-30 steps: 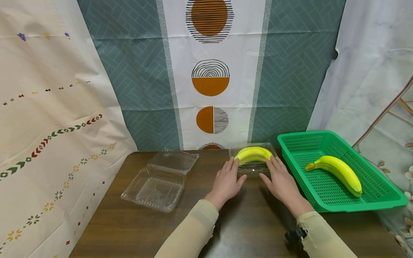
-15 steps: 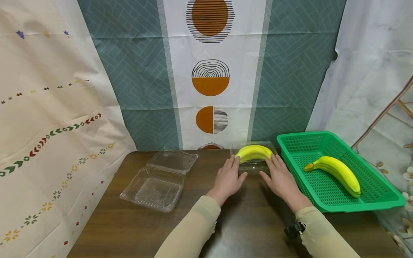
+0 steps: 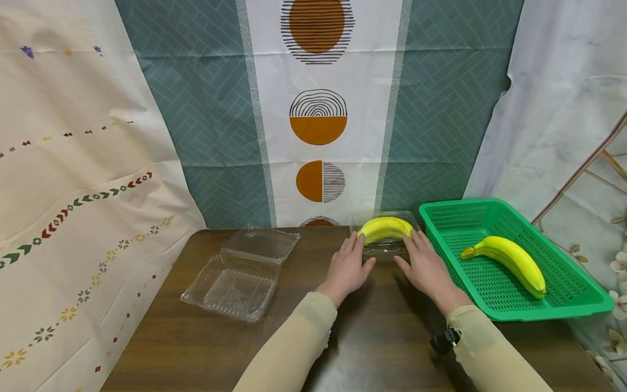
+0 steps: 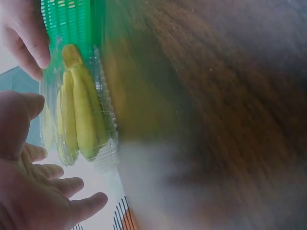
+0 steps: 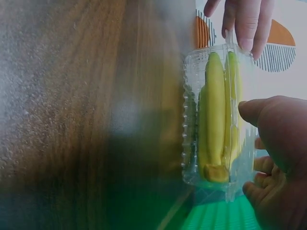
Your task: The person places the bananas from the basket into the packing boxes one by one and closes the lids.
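Note:
At the back of the table stands a clear plastic clamshell box [image 3: 387,251] with yellow bananas [image 3: 385,227] inside. Its lid lies down over the fruit; in the right wrist view the bananas [image 5: 216,110] show through the clear wall. My left hand [image 3: 345,268] is at the box's left front corner, fingers extended onto the lid edge and thumb apart. The right hand [image 3: 425,267] mirrors it at the right front corner, fingers stretched out. Neither hand curls around the box. In the left wrist view the left hand's fingers [image 4: 88,206] are spread.
An open clear clamshell box [image 3: 240,283] lies on the left of the wooden table [image 3: 372,337], lid folded back. A green plastic basket [image 3: 543,316] on the right holds another banana [image 3: 509,258]. Patterned cloths [image 3: 436,109] hang behind the table and along its sides.
The box with the bananas has slid slightly away from me, toward the back cloth. Both hands have moved forward a little with it, fingers still extended on its front corners.

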